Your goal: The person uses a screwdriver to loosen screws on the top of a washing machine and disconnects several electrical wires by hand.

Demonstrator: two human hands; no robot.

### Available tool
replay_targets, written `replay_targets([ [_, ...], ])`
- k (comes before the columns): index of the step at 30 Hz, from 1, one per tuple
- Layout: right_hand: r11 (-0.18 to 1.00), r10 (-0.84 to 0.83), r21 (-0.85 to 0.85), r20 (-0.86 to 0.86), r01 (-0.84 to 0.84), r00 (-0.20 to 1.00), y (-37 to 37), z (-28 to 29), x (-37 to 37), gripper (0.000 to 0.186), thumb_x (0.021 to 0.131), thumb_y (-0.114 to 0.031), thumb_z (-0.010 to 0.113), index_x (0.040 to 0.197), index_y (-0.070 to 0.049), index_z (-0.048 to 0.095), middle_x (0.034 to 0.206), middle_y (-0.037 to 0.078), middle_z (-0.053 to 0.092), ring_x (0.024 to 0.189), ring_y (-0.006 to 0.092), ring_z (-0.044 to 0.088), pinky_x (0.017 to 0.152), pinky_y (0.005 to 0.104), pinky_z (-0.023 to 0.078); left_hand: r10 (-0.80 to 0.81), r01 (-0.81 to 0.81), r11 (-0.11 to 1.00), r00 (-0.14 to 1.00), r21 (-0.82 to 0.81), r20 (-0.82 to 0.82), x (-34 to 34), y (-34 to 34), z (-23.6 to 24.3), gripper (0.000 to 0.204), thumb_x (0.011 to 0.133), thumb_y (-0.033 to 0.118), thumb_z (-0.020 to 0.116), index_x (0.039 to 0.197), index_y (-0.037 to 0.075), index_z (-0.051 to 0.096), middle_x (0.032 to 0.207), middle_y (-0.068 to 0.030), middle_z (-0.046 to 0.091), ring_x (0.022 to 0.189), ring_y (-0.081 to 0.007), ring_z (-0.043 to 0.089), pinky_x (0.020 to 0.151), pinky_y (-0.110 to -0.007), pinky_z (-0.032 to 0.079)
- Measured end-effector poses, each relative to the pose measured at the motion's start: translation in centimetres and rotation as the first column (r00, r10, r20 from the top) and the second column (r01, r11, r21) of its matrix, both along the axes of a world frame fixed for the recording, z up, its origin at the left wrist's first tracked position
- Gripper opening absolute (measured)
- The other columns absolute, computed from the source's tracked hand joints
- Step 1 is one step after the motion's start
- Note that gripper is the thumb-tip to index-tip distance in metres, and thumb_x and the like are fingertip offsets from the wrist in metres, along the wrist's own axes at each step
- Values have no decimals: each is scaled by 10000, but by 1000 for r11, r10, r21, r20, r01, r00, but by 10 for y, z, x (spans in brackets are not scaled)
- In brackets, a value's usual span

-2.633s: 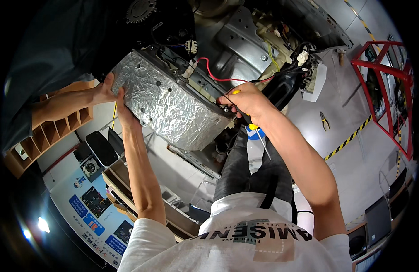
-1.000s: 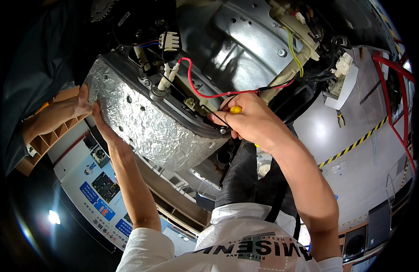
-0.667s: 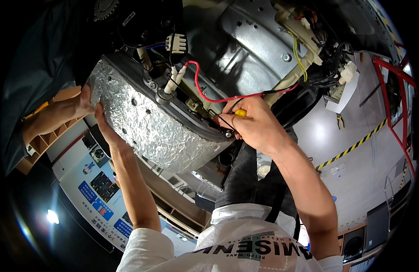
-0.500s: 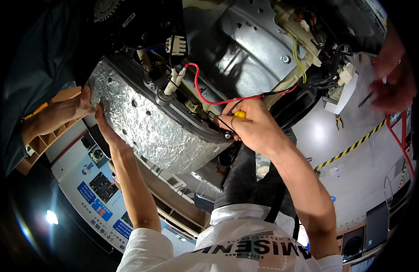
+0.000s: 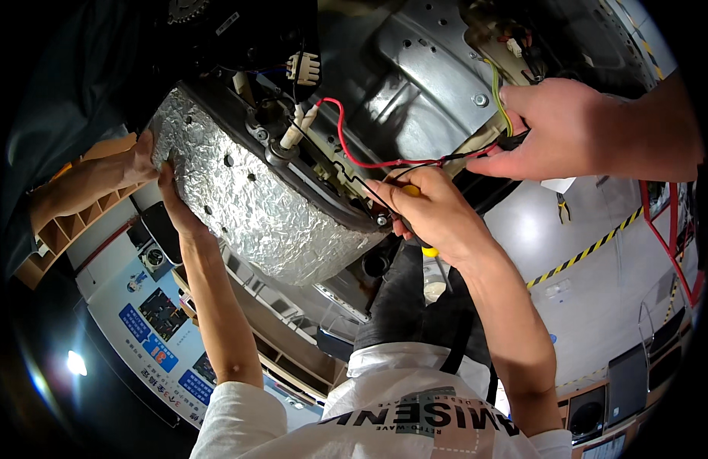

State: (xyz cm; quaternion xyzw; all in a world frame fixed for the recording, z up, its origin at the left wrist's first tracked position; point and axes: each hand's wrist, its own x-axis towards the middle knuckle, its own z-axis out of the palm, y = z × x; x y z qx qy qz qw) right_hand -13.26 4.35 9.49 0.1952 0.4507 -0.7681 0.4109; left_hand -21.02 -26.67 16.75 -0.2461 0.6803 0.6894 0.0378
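Note:
My left hand (image 5: pixel 182 208) grips the left edge of a curved, foil-covered housing (image 5: pixel 266 210), its fingertips partly hidden at the edge. My right hand (image 5: pixel 430 210) is closed around a screwdriver (image 5: pixel 429 252) with a yellow-and-black handle, whose shaft sticks out below the hand. A thin black wire (image 5: pixel 358 177) runs to the fingers of that hand, beside the housing's dark rim; whether they pinch it is hidden. Just above passes a red wire (image 5: pixel 340 138), rising to white connectors (image 5: pixel 299 126) on a round metal fitting.
Another person's hand (image 5: pixel 564 126) holds dark wiring at the right; a further hand (image 5: pixel 132 159) touches the foil at the left. A grey metal panel (image 5: pixel 430 76) and a white plug (image 5: pixel 303 69) lie above. Pliers (image 5: pixel 563 208) and striped tape (image 5: pixel 591 249) show beyond.
The other person's hand at the right has come in to the wiring. In my right hand the screwdriver has turned, its shaft now showing below. My left hand stays on the foil.

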Motion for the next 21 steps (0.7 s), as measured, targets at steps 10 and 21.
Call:
replay_targets([
  [10, 941, -319, 114, -23, 320, 947, 13, 17, 36, 281, 875, -263, 660, 808, 9, 639, 646, -7, 554, 561, 53, 494, 510, 209, 392, -34, 34, 998, 999, 56, -11, -3, -3, 1, 514, 975, 455, 406, 1272, 48, 508, 1143, -109, 624, 988, -212, 631, 850, -351, 523],
  [21, 800, -44, 462, -592, 384, 804, 46, 29, 43, 87, 817, -59, 664, 861, 16, 655, 731, 78, 639, 645, 149, 593, 609, 260, 452, 48, -8, 922, 994, -387, 93, 143, 21, 15, 455, 939, 514, 470, 893, 73, 570, 624, 74, 307, 557, -50, 262, 518, -242, 210],
])
